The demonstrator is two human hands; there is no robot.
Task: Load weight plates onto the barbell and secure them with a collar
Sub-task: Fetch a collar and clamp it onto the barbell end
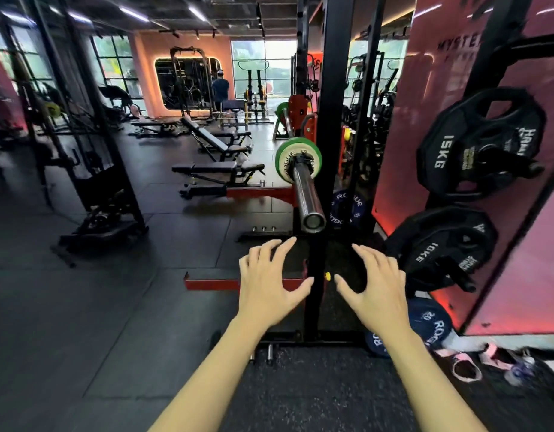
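Your left hand (271,283) and right hand (374,286) hover side by side with fingers spread, holding nothing, just below the barbell (305,194) sleeve's bare end. Farther up it sits a green plate (296,145); black plates (478,145) hang at your right.

**Readable markings on the plates and wall**

The upper black plate (480,145) on the wall pegs reads "15KG". The lower black plate (442,247) reads "10KG". The green plate (297,160) on the barbell carries "ROGUE" around its hub. A blue plate (347,208) behind the rack post reads "ROGUE". Another blue plate (425,328) on the floor reads "ROGUE" and "20". The pink wall panel (456,48) shows "MYSTE", cut off.
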